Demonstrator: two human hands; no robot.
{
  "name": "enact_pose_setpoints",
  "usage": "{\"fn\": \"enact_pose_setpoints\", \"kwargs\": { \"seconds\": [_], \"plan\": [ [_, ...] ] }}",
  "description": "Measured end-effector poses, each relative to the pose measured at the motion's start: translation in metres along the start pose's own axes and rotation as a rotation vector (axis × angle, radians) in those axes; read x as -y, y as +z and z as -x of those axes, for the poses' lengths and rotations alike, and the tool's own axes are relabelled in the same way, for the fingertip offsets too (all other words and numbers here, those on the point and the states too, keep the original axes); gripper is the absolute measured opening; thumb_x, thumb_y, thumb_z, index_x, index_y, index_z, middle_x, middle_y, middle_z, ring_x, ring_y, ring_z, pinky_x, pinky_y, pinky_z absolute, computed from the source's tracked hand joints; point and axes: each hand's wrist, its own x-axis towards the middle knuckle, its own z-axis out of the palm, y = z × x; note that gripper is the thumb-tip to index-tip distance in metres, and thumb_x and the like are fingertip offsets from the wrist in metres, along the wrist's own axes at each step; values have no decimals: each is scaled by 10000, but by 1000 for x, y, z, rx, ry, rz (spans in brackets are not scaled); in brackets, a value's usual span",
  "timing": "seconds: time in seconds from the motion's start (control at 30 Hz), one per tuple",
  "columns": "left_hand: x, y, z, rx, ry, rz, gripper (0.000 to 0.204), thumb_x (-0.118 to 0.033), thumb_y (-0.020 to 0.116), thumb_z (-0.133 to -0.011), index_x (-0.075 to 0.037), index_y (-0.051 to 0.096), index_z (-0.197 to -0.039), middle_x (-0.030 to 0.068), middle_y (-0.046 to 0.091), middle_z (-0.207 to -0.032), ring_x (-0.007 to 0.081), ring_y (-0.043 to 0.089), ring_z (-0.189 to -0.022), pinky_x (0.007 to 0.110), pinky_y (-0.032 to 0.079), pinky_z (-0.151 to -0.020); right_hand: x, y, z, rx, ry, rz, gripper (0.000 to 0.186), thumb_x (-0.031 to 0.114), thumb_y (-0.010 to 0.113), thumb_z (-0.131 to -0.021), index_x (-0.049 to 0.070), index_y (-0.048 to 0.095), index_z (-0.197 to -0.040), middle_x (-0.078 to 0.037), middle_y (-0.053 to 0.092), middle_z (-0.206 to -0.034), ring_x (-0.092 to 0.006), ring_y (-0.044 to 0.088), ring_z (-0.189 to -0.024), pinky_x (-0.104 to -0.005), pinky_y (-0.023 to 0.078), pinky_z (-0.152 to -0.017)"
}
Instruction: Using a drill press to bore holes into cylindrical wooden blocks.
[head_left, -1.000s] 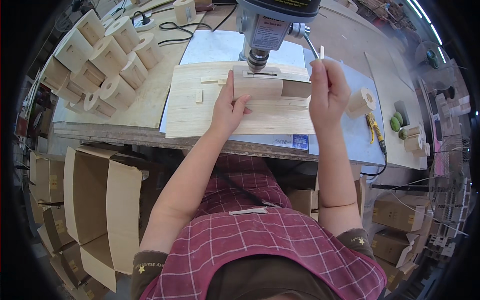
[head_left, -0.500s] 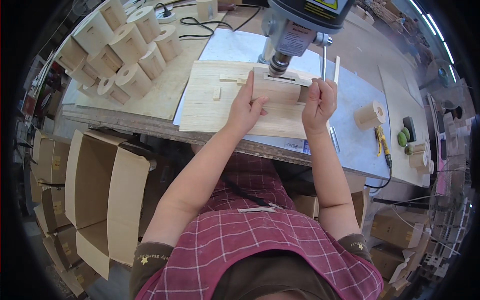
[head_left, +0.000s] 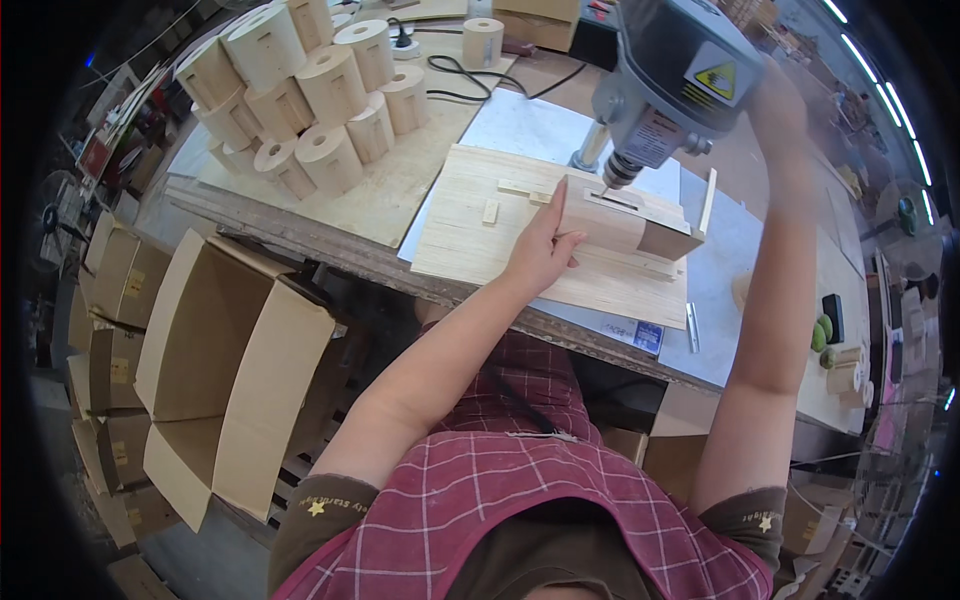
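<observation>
A drill press with a grey head stands over the bench, its chuck and thin bit pointing down at a slot. That slot is in the top of a light wooden cylinder lying on its side in a wooden jig. My left hand grips the cylinder's left end, fingers along its end face and thumb on the near side. My right hand is raised beside the right of the drill head, smeared by motion; its fingers are unclear. The jig sits on a pale wooden board.
Several wooden cylinders with slots are stacked at the left of the bench. A black cable lies behind. Open cardboard boxes stand below at left. Green fruits and more cylinders sit at right.
My right hand has gone up and to the right, from the drill's lever to beside its head. My left hand still holds the cylinder. The whole view has shifted.
</observation>
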Motion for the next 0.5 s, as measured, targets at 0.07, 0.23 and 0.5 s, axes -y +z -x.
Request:
{"fn": "enact_pose_setpoints", "kwargs": {
  "seconds": [0.07,0.23,0.5],
  "plan": [
    [1,9,-5,30,35,22,698,-11,528,-818,-90,130,-1385,179,394,-1237,152,576,-686,241,509,-544,-45,13,-20,43,-1,122,253,165,497,-806,55,547,-1029,-183,611,-833,-324,599,-813,-386,465,-670],
    [5,-2,-4,-4,-36,61,748,9,559,-780,-119,142,-1388,149,434,-1225,158,568,-678,237,504,-513,-8,19,18,-318,-47,-493,335,255,481,-829,-24,590,-678,-61,508,-532,-123,474,-485,-271,369,-441],
    [6,-12,-9,-124,46,-380,798,-34,685,-654,-139,303,-1347,137,605,-1043,221,613,-757,285,478,-703,-34,30,172,745,504,-607,317,107,661,-756,41,565,-1051,-27,585,-830,-92,529,-783,-244,433,-724]
  ]
}}
